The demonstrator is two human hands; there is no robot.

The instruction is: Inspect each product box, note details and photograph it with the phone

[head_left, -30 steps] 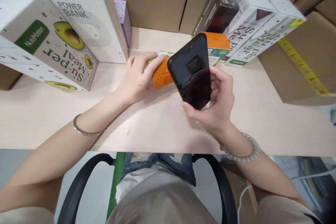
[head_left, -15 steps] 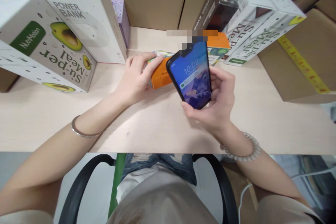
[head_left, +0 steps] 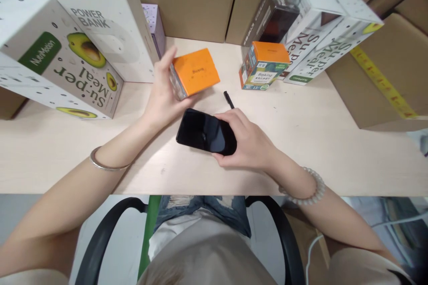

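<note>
My left hand (head_left: pixel 162 95) is wrapped around the left side of a small orange box (head_left: pixel 198 71), with its orange face turned up and the thumb along its near edge. Part of that box's patterned side is hidden by the fingers. In my right hand (head_left: pixel 249 140) lies a black smartphone (head_left: pixel 202 132), gripped at its right end, held low over the table with its screen dark. Just beyond the right fingers is a black pen (head_left: pixel 228 99) on the table, partly hidden by the hand. A matching orange-topped box (head_left: pixel 265 73) stands farther back to the right.
On the left stand an avocado-printed box (head_left: pixel 75 67), a white power bank box (head_left: pixel 100 26) and a lilac box (head_left: pixel 155 24). At the back right are a dark box (head_left: pixel 272 15), white meal boxes (head_left: pixel 321 26) and a cardboard box (head_left: pixel 377 75). The table (head_left: pixel 187 173) ends near my lap.
My right hand has brought the phone down and left, turning it sideways; its lit screen is now dark. The orange box in my left hand has been tilted, its orange face up. The pen shows now.
</note>
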